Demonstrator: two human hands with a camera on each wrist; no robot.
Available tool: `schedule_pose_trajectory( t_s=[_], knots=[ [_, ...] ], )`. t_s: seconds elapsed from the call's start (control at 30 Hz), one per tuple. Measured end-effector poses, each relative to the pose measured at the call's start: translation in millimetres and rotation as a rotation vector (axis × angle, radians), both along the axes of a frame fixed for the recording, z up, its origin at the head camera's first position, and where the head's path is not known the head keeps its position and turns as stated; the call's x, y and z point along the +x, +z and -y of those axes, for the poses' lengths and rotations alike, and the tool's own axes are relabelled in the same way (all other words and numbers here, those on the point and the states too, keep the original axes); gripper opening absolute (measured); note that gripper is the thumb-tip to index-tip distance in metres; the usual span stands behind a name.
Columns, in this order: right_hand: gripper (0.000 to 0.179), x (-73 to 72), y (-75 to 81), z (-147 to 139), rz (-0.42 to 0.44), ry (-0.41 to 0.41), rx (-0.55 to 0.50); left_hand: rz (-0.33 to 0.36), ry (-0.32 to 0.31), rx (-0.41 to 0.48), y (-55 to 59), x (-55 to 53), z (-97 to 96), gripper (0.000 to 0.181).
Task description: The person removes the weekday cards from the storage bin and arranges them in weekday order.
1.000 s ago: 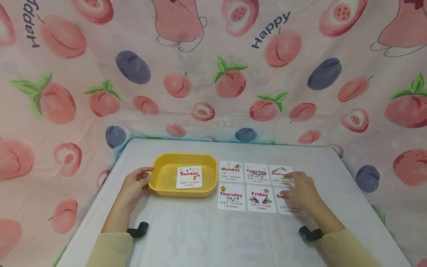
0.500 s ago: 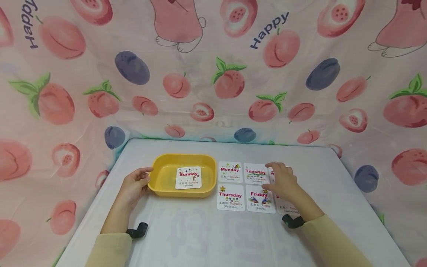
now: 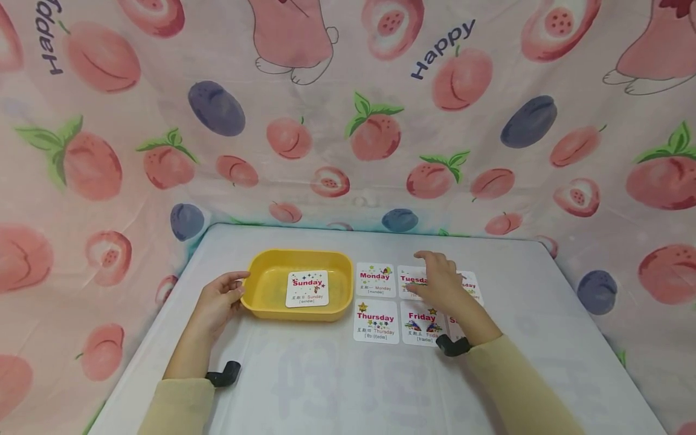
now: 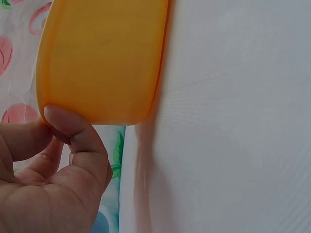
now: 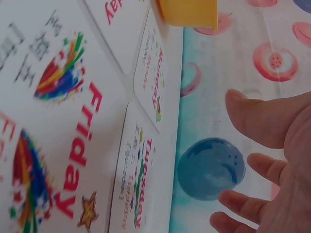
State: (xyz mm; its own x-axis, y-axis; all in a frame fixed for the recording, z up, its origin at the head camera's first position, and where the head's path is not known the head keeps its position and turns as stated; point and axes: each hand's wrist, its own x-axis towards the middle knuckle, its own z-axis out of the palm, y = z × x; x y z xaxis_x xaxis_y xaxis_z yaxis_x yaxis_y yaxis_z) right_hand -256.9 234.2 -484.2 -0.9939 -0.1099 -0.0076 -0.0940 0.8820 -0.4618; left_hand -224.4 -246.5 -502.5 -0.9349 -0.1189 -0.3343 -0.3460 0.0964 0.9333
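Observation:
My left hand (image 3: 215, 308) pinches the left end of a yellow plastic tray (image 3: 304, 315) between thumb and fingers. In the left wrist view its thumb (image 4: 68, 121) lies on the tray's rim. A white Sunday card (image 3: 307, 296) lies in the tray. Over the Tuesday card (image 3: 409, 280) my right hand (image 3: 448, 287) hovers with fingers spread and nothing between them. It partly hides the Tuesday, Wednesday (image 3: 472, 289) and Saturday (image 3: 455, 329) cards. In the right wrist view the thumb and fingers stand apart above the Friday card (image 5: 80, 145).
The Monday card (image 3: 375, 287) and Thursday card (image 3: 376, 332) lie just right of the tray, part of two rows of cards. A white cloth covers the table (image 3: 348, 386). A fruit-printed curtain (image 3: 326, 121) hangs behind and at both sides. Each wrist wears a black camera mount.
My right hand has moved left from the Wednesday and Saturday cards to over the Tuesday card, its fingers spreading. The left hand and tray have stayed in place.

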Motion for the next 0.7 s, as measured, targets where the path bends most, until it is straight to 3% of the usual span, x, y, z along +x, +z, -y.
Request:
schedule_pose_trajectory(
  t_s=[0.7],
  knots=[
    [0.089,-11.7,3.9,53,0.001,0.052,-0.026,0.006,-0.007,0.003,-0.9,-1.1,1.7,0.045]
  ],
)
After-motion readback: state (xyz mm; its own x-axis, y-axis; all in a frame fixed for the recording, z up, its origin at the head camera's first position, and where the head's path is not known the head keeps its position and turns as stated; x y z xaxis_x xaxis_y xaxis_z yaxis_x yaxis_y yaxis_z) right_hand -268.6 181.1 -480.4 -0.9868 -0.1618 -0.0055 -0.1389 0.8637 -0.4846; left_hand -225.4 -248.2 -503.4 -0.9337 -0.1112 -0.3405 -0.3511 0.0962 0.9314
